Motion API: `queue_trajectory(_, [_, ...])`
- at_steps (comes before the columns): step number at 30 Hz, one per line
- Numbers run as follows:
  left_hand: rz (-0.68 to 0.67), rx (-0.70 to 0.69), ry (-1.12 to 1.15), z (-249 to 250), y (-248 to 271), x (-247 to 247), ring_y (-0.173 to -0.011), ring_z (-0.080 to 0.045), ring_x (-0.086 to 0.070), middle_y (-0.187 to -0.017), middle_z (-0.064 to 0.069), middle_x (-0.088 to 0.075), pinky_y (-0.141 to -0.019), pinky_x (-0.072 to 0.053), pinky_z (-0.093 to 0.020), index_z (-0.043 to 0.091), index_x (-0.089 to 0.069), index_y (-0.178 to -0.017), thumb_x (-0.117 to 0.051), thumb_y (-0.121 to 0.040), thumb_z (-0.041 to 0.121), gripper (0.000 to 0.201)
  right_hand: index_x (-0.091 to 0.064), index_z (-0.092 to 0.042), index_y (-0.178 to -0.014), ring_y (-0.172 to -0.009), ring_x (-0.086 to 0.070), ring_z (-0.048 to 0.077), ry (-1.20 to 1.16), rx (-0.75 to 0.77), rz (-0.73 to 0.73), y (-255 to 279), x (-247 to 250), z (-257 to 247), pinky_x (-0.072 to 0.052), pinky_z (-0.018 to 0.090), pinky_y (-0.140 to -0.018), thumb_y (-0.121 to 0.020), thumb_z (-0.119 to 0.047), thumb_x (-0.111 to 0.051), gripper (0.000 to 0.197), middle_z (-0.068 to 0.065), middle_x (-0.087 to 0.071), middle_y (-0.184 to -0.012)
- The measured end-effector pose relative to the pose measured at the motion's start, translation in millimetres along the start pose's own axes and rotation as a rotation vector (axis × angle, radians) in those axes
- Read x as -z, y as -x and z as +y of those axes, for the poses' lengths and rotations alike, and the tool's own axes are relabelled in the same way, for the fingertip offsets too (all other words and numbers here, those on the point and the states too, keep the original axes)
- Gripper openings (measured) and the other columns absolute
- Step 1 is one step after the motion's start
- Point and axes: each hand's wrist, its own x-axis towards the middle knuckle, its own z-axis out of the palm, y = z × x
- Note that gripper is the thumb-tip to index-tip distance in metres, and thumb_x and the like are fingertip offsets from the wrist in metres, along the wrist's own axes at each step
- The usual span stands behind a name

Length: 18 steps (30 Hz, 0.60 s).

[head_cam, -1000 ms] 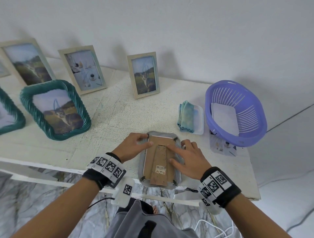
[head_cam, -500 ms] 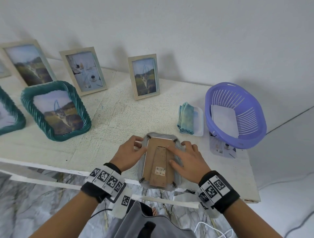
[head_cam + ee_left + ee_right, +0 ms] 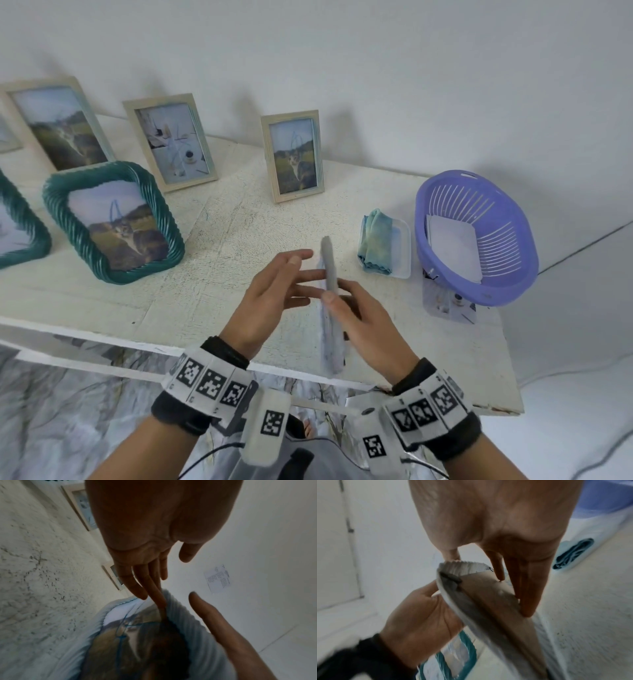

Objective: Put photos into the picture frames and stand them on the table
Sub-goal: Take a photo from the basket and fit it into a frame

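Note:
A pale grey-blue ribbed picture frame (image 3: pixel 329 270) is held upright above the white table (image 3: pixel 239 222), edge-on to the head camera. My right hand (image 3: pixel 363 318) pinches it, thumb on its rim and straight fingers (image 3: pixel 527 601) flat on the brown backing (image 3: pixel 489 599). My left hand (image 3: pixel 274 291) is on the other side, its straight fingers (image 3: pixel 157 597) touching the front face. The left wrist view shows a cat photo (image 3: pixel 120 642) behind the glass of this frame (image 3: pixel 197 627).
Filled frames stand at the back and left: teal ones (image 3: pixel 113 222), wooden ones (image 3: pixel 293 156) (image 3: pixel 171 142) (image 3: pixel 58 125). To the right are a folded cloth (image 3: pixel 376 245) on a small tray, a purple basket (image 3: pixel 476 236) and a loose photo (image 3: pixel 445 305).
The frame lay face down on the table under both hands. Now it is lifted and turned up on edge between the hands.

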Motion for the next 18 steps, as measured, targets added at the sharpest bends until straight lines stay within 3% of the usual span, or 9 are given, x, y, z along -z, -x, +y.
queue_trajectory(3, [-0.088,-0.096,-0.230,-18,-7,6,-0.110,-0.008,-0.065,-0.120,0.007,-0.069,-0.094,-0.051,-0.027,0.024,-0.060,-0.125,-0.042,-0.105,0.027,0.027,-0.060,-0.021,-0.118,-0.096,-0.067,0.011,-0.156,-0.029,0.015,-1,10,5,-0.055,0.032,-0.080,-0.099,-0.038,-0.045,0.029,-0.002,-0.071,-0.102])
queue_trajectory(6, [-0.018,-0.153,-0.643,-54,-17,27,-0.119,-0.004,-0.053,-0.130,0.011,-0.059,-0.103,-0.044,-0.033,0.025,-0.060,-0.125,-0.050,-0.100,0.038,0.030,-0.062,-0.011,-0.107,-0.077,-0.064,0.010,-0.085,-0.040,0.121,-7,19,24,-0.047,0.022,-0.068,-0.102,-0.019,-0.044,0.021,0.004,-0.069,-0.085])
queue_trajectory(8, [-0.028,-0.157,-0.812,-74,-18,40,-0.127,-0.014,-0.048,-0.140,0.004,-0.053,-0.109,-0.038,-0.039,0.022,-0.057,-0.131,-0.041,-0.092,0.053,0.053,-0.062,-0.008,-0.096,-0.068,-0.056,0.023,0.044,-0.058,0.159,-13,24,41,-0.040,0.030,-0.064,-0.101,-0.019,-0.045,0.022,0.020,-0.061,-0.078])
queue_trajectory(10, [-0.052,-0.162,-0.929,-90,-18,52,-0.133,-0.020,-0.042,-0.146,0.002,-0.048,-0.110,-0.035,-0.046,0.022,-0.053,-0.137,-0.035,-0.086,0.059,0.065,-0.062,-0.005,-0.092,-0.070,-0.057,0.036,0.213,-0.066,0.159,-20,27,57,-0.043,0.036,-0.063,-0.099,-0.021,-0.047,0.023,0.023,-0.062,-0.080])
queue_trajectory(12, [-0.081,-0.196,-1.013,-102,-17,59,-0.136,-0.021,-0.037,-0.150,0.003,-0.043,-0.111,-0.033,-0.048,0.023,-0.048,-0.143,-0.035,-0.087,0.061,0.069,-0.065,-0.007,-0.094,-0.076,-0.062,0.029,0.401,-0.060,0.163,-24,30,64,-0.046,0.031,-0.068,-0.098,-0.020,-0.050,0.020,0.014,-0.068,-0.082])
queue_trajectory(14, [-0.118,-0.236,-1.091,-108,-15,61,-0.139,-0.017,-0.030,-0.155,0.006,-0.036,-0.112,-0.025,-0.040,0.027,-0.039,-0.148,-0.033,-0.089,0.062,0.069,-0.064,-0.007,-0.097,-0.077,-0.062,0.024,0.539,-0.048,0.159,-27,32,65,-0.045,0.027,-0.069,-0.097,-0.021,-0.051,0.019,0.010,-0.068,-0.083])
queue_trajectory(16, [-0.128,-0.264,-1.146,-113,-15,62,-0.143,-0.015,-0.023,-0.158,0.007,-0.029,-0.111,-0.017,-0.034,0.032,-0.033,-0.151,-0.031,-0.090,0.063,0.068,-0.063,-0.003,-0.094,-0.075,-0.059,0.023,0.641,-0.040,0.121,-31,31,66,-0.047,0.034,-0.071,-0.096,-0.024,-0.051,0.024,0.009,-0.065,-0.080])
queue_trajectory(18, [-0.124,-0.274,-1.176,-114,-17,64,-0.146,-0.016,-0.018,-0.160,0.006,-0.025,-0.114,-0.014,-0.036,0.034,-0.033,-0.150,-0.030,-0.091,0.064,0.067,-0.063,-0.004,-0.087,-0.074,-0.056,0.023,0.758,-0.033,0.062,-37,29,64,-0.043,0.035,-0.067,-0.095,-0.026,-0.050,0.027,0.008,-0.062,-0.078])
